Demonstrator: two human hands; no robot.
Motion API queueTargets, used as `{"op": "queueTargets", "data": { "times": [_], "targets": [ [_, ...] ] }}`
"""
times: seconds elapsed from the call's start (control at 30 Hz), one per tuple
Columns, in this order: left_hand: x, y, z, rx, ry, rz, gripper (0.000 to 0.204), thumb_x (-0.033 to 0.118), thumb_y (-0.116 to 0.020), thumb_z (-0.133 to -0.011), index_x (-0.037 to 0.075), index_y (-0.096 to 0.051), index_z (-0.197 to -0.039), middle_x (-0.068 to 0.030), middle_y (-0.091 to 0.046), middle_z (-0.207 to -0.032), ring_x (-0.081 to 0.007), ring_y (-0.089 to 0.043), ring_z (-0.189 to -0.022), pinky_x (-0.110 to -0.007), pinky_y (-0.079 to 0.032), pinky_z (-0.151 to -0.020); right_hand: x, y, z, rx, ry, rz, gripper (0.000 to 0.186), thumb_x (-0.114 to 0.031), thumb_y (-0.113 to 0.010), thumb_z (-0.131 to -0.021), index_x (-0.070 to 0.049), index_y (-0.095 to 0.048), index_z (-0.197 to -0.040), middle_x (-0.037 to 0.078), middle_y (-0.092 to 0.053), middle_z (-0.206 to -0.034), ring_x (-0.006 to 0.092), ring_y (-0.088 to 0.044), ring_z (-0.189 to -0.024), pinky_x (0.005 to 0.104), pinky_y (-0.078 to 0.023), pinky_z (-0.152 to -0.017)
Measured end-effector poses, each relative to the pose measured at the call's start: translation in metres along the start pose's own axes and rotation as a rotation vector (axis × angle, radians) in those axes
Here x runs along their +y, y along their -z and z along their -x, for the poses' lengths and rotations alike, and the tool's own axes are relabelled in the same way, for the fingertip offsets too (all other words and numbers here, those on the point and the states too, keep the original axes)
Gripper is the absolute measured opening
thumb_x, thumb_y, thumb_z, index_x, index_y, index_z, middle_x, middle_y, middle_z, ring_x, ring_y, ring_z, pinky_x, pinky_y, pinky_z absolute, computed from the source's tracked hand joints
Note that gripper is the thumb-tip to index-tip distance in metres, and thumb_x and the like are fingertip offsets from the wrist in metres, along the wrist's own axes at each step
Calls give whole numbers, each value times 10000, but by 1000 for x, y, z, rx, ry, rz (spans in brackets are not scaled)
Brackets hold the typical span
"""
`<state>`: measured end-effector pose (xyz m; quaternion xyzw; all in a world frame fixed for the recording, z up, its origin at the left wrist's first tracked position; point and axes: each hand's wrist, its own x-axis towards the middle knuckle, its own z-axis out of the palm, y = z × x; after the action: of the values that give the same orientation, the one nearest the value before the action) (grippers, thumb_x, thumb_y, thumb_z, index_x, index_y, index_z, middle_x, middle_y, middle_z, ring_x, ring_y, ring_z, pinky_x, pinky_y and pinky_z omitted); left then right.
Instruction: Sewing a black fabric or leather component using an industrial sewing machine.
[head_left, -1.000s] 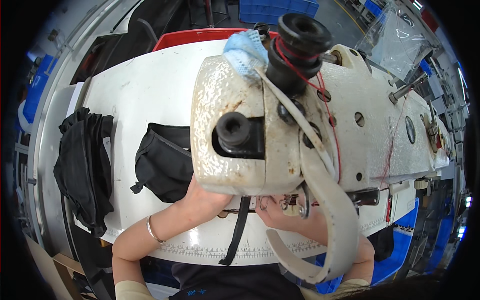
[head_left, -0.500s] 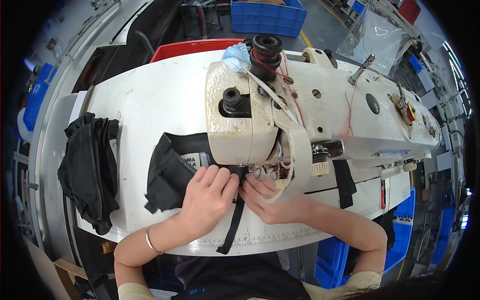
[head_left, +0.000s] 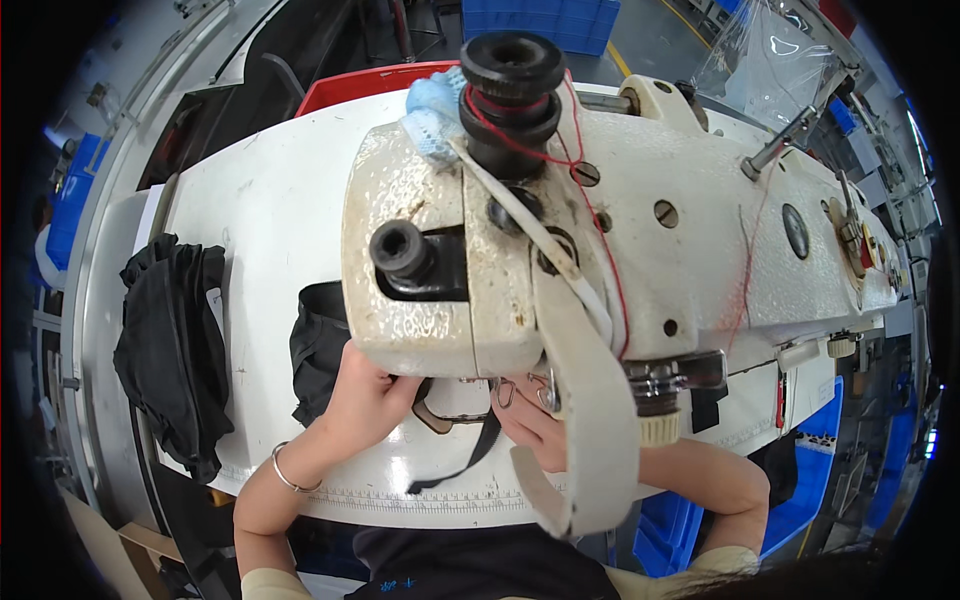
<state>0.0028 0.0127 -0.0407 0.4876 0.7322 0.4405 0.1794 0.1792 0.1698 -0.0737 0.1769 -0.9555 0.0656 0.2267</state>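
Observation:
My left hand (head_left: 362, 403) is closed at the near left of the white sewing machine (head_left: 425, 335), fingers curled on a black fabric piece (head_left: 318, 345). The machine head hides its fingertips and much of the cloth. Just right of the needle area is my right hand (head_left: 535, 425), fingers together beside the upper end of a narrow black strap (head_left: 468, 468). It appears to pinch the strap, though metal loops and a curved off-white lever (head_left: 590, 430) partly cover the fingers. The strap's loose end trails toward the table's front edge.
A heap of black fabric pieces (head_left: 175, 350) lies on the white table (head_left: 270, 210) at the left. Behind the table sit a red bin (head_left: 370, 85) and a blue crate (head_left: 540, 22). More blue bins (head_left: 815, 465) stand below at the right.
The machine now looms larger and covers more of the work. My left hand has moved left and slightly down, away from my right. Less of the black fabric piece shows, its white label hidden.

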Motion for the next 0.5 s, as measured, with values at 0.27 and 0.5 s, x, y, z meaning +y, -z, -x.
{"op": "queueTargets", "data": {
  "times": [0.27,0.5],
  "targets": [
    [7,-26,23,-57,-553,-577,325,70,-632,-597,17,-687,-912,-94,-611,-969,-245,-582,-887,-361,-493,-726,-8,15,-2,-84,-44,-131,97,-84,-570,-801,-17,-580,-871,103,-602,-850,238,-591,-784,338,-481,-721],
    [-4,-32,28,-104,-518,-506,331,86,-624,-603,28,-689,-922,-93,-599,-980,-246,-577,-880,-354,-491,-700,-17,0,5,74,-97,-163,203,-114,-607,-800,-3,-580,-967,137,-596,-874,297,-581,-828,374,-479,-738]
  ]
}}
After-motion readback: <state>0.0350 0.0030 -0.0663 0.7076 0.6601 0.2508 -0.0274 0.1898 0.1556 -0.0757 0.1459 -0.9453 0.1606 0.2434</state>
